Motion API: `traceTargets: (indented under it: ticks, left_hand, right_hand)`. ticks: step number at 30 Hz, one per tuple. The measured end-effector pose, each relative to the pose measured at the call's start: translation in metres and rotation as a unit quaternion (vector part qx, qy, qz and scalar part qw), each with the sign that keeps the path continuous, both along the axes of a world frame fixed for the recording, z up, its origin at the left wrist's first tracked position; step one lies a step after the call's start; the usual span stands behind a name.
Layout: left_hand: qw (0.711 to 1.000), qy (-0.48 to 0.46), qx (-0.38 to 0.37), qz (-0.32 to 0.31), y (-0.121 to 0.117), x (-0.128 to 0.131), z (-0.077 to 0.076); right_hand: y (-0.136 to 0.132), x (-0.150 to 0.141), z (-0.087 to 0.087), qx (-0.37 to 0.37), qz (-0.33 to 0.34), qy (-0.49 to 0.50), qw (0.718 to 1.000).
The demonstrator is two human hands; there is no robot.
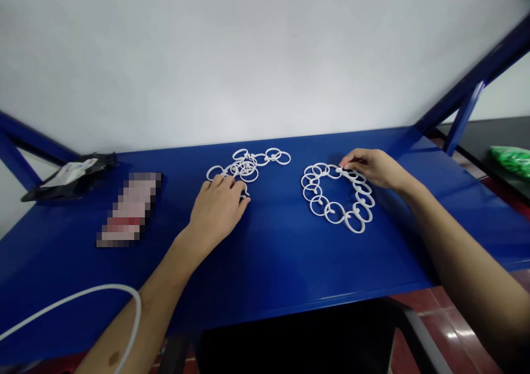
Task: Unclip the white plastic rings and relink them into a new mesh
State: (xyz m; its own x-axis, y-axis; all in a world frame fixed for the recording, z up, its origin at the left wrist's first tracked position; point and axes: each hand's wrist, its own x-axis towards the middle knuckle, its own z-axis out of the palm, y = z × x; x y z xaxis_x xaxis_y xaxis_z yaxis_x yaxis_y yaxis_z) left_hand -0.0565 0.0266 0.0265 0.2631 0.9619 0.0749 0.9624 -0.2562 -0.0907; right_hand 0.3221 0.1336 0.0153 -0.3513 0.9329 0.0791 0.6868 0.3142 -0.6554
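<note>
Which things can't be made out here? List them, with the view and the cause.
All in the head view:
- Rings beneath the left hand: covered by it, part of the ring cluster.
- Flat item: blurred into blocks.
- Label print: too small.
- White cord: cut by left and bottom edges.
- Green item: cut by right edge.

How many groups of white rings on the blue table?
2: a loop at the right hand, and a tangled pile at the left hand, which may hide some rings.
</note>
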Motion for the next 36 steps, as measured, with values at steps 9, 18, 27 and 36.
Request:
traceTargets:
  ticks: [9, 18, 27, 36]
  left_hand:
    - [0.998, -0.039, 0.03, -0.025, 0.003, -0.003, -0.008]
    - [0.993, -0.11, 0.048, -0.007, 0.002, 0.002, -0.003]
    - [0.985, -0.152, 0.076, -0.003, 0.0, 0.011, -0.001]
    - [0.984, -0.158, 0.075, -0.017, 0.001, 0.01, -0.006]
  right_hand:
    - [0.004, -0.007, -0.006, 0.063, 0.022, -0.01, 0.998]
    - [0.002, -0.004, -0.012, 0.119, -0.042, -0.024, 0.992]
    - [-0.004, -0.008, -0.011, 0.091, -0.06, -0.036, 0.993]
    - [-0.007, -0.01, -0.01, 0.065, -0.054, -0.002, 0.996]
